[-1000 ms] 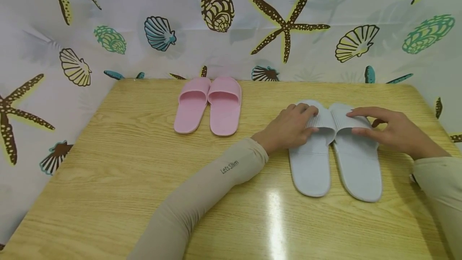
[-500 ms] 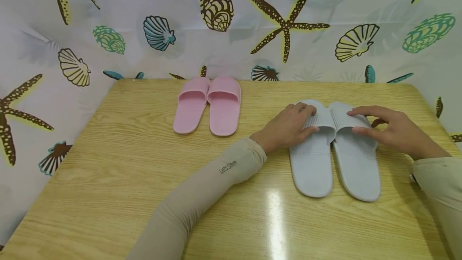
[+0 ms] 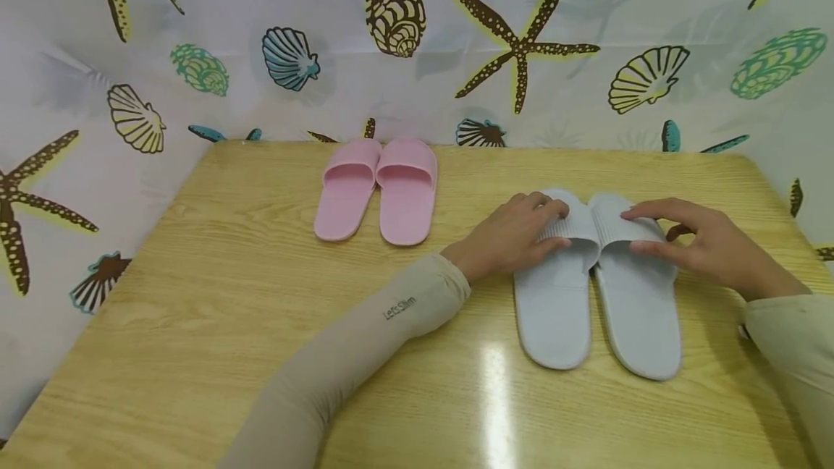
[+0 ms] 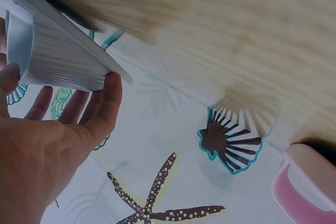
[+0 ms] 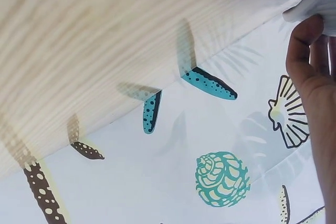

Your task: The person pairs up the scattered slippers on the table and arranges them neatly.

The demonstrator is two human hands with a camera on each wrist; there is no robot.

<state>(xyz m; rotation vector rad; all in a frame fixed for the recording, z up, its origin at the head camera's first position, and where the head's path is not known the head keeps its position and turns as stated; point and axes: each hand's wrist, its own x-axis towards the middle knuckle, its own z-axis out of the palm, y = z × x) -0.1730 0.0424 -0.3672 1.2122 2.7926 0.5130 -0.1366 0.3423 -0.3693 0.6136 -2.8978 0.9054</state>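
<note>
Showing heels (image 3: pixel 555 349) nearest, two white slippers (image 3: pixel 554 310) sit side by side; beyond the heels, the left hand (image 3: pixel 515 237) and right hand (image 3: pixel 709 246) grip their ribbed straps (image 3: pixel 581 224) from the outer sides. Two pink slippers (image 3: pixel 407 208) lie farther back, leftward.

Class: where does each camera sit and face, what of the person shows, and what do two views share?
Head: worn on the head, facing forward and down at table, pink slippers, white slippers and cloth; sleeves, left hand and right hand show.
Left wrist: worn there, looking past the left hand at a white slipper, table and cloth; that hand shows large.
Right wrist: worn there, facing mostly table and cloth; part of the right hand shows at the edge.
Head and left wrist share a pink slipper.
</note>
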